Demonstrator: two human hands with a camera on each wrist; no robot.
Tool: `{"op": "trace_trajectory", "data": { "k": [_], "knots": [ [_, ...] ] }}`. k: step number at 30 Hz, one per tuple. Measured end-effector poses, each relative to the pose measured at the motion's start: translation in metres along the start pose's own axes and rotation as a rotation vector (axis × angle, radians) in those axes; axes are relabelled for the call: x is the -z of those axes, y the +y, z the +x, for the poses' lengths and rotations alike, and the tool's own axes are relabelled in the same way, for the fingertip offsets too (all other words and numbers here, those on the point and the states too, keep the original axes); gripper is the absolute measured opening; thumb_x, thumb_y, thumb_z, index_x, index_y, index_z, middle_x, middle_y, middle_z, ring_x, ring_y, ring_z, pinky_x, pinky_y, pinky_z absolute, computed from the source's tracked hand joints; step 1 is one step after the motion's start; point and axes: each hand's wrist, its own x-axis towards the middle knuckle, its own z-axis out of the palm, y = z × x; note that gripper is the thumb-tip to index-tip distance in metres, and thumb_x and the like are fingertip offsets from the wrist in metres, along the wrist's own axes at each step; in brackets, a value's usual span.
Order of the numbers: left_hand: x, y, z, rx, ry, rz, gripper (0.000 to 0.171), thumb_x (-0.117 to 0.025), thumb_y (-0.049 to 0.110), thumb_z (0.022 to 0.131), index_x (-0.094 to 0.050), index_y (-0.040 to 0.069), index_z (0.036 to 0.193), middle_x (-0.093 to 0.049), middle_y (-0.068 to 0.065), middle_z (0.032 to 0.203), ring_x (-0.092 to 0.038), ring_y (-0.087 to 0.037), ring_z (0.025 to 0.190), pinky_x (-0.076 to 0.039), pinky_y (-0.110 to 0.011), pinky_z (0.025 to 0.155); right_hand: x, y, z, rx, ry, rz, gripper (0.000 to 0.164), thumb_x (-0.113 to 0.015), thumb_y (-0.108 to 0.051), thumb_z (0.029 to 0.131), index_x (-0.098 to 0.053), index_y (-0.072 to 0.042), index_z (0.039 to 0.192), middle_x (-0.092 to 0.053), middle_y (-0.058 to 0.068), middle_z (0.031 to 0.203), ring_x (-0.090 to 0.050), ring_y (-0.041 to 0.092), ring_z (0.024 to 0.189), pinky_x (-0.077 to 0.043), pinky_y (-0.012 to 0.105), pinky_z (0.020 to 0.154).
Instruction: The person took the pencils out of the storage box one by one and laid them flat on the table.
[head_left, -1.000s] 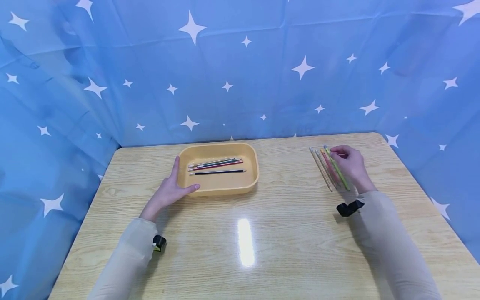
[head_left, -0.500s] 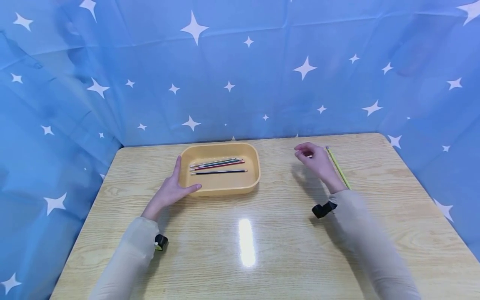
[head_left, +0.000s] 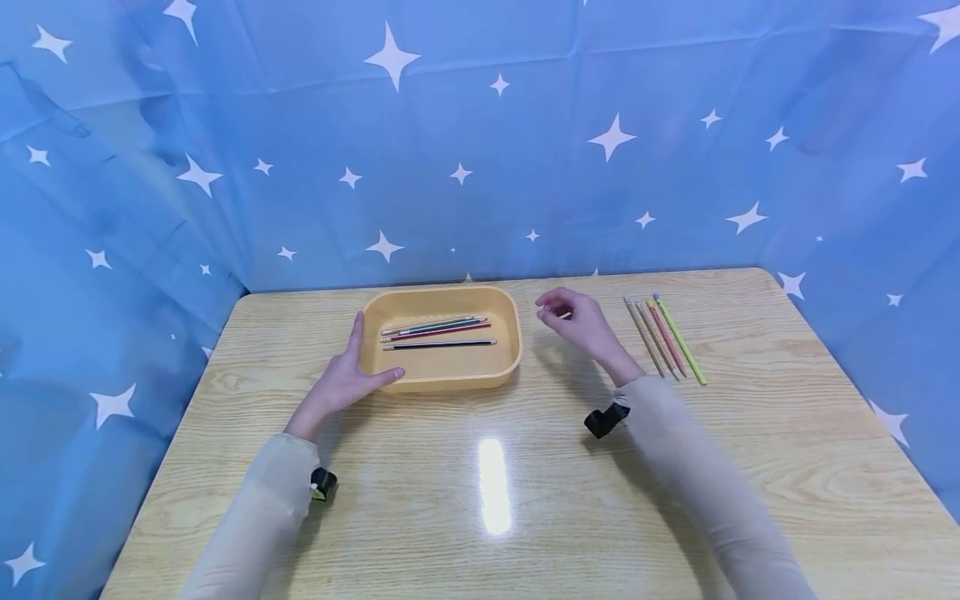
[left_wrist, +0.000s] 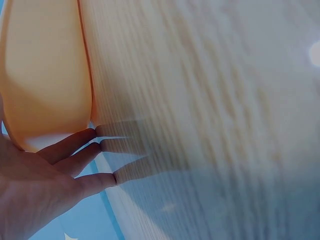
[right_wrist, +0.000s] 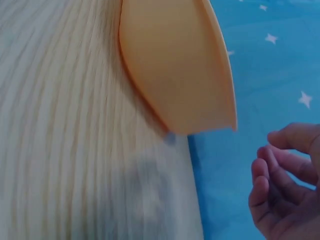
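Note:
A yellow-orange plastic tray point(head_left: 431, 386) stands at the back left of the table, several pencils lying inside, among them a dark blue pencil point(head_left: 442, 344) and a red pencil point(head_left: 474, 327). My left hand point(head_left: 341, 383) rests at its left end, fingers spread and fairly straight, thumb at the front rim. Just right of the tray, my right hand point(head_left: 581, 327) hovers with loosely curled fingers. In the right wrist view, nothing shows between the thumb and fingers of this right hand point(right_wrist: 290, 185). Beyond it lies a row of pencils, including a yellow-green pencil point(head_left: 680, 340) and a red pencil point(head_left: 667, 337).
The wood-grain table point(head_left: 570, 500) ends at the back against a blue curtain point(head_left: 480, 125) with white stars. A bright light reflection lies on the tabletop in front of the tray. Black wrist cameras point(head_left: 606, 420) sit at both sleeves.
My right hand has moved left, away from the row of pencils and towards the tray, bringing the row back into full sight. The left hand has stayed at the tray.

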Motion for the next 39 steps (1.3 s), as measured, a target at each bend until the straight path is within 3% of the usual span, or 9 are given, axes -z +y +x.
{"op": "trace_trajectory", "data": {
  "k": [9, 19, 32, 39],
  "knots": [
    [0.0, -0.002, -0.001, -0.001, 0.005, -0.011, 0.12, -0.069, 0.057, 0.082, 0.023, 0.021, 0.151, -0.016, -0.038, 0.149, -0.036, -0.055, 0.126, -0.03, -0.061, 0.103, -0.025, -0.024, 0.013, 0.046, -0.05, -0.004, 0.017, -0.063, -0.006, 0.092, -0.068, 0.003, 0.105, -0.068, 0.013, 0.093, -0.062, 0.024, 0.081, -0.051, 0.036, 0.072],
    [0.0, -0.003, 0.0, -0.018, 0.013, -0.016, 0.12, -0.069, 0.055, 0.083, 0.022, 0.019, 0.151, -0.018, -0.038, 0.148, -0.04, -0.055, 0.123, -0.032, -0.061, 0.103, -0.058, -0.038, 0.021, 0.139, -0.168, 0.031, 0.015, -0.063, 0.0, 0.089, -0.067, 0.006, 0.102, -0.067, 0.011, 0.089, -0.062, 0.023, 0.08, -0.051, 0.033, 0.074],
    [0.0, -0.002, 0.001, -0.018, 0.021, -0.024, 0.121, -0.07, 0.057, 0.081, 0.021, 0.021, 0.152, -0.019, -0.038, 0.148, -0.037, -0.054, 0.126, -0.03, -0.06, 0.104, -0.096, -0.049, 0.031, 0.149, -0.319, -0.056, 0.016, -0.067, -0.009, 0.09, -0.067, 0.002, 0.102, -0.066, 0.005, 0.088, -0.062, 0.019, 0.083, -0.051, 0.028, 0.076],
    [0.0, -0.001, 0.001, -0.011, 0.02, -0.024, 0.122, -0.071, 0.059, 0.08, 0.02, 0.019, 0.152, -0.019, -0.037, 0.149, -0.036, -0.055, 0.126, -0.03, -0.06, 0.104, -0.114, -0.051, 0.035, 0.089, -0.415, -0.051, 0.022, -0.068, -0.005, 0.089, -0.064, 0.006, 0.108, -0.066, 0.008, 0.094, -0.062, 0.019, 0.088, -0.051, 0.026, 0.078]
  ]
}}
